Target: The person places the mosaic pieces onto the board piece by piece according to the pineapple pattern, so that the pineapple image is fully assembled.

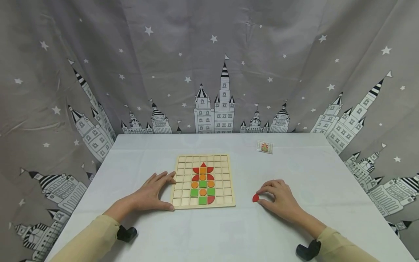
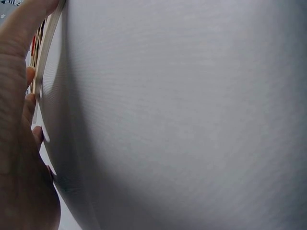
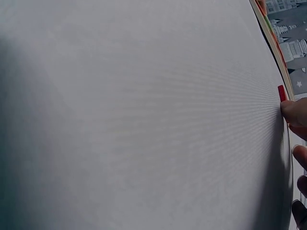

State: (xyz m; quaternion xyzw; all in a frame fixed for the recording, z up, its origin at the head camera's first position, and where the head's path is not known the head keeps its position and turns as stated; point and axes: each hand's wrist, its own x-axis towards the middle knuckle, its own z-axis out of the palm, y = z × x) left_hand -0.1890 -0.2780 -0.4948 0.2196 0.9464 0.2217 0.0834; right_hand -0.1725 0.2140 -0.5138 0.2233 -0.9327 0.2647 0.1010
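A wooden grid board (image 1: 226, 182) lies on the white table, bearing a symmetrical figure of red, orange and green tiles. At its base sits a red quarter-circle (image 1: 211, 199), right of a green square (image 1: 202, 200); the cell left of that square is bare. My left hand (image 1: 147, 194) rests at the board's left side, with thumb and fingertips touching the edge and corner. To the right of the board, my right hand (image 1: 283, 203) pinches another red quarter-circle tile (image 1: 255, 198) between thumb and finger, close above the tabletop. The right wrist view shows this tile (image 3: 282, 92) edge-on.
A small picture card (image 1: 264, 147) showing a coloured figure on a grid lies toward the back right of the table (image 1: 294, 156). Behind hangs a grey curtain (image 1: 209, 22) printed with castles and stars. Dark devices are strapped at both wrists.
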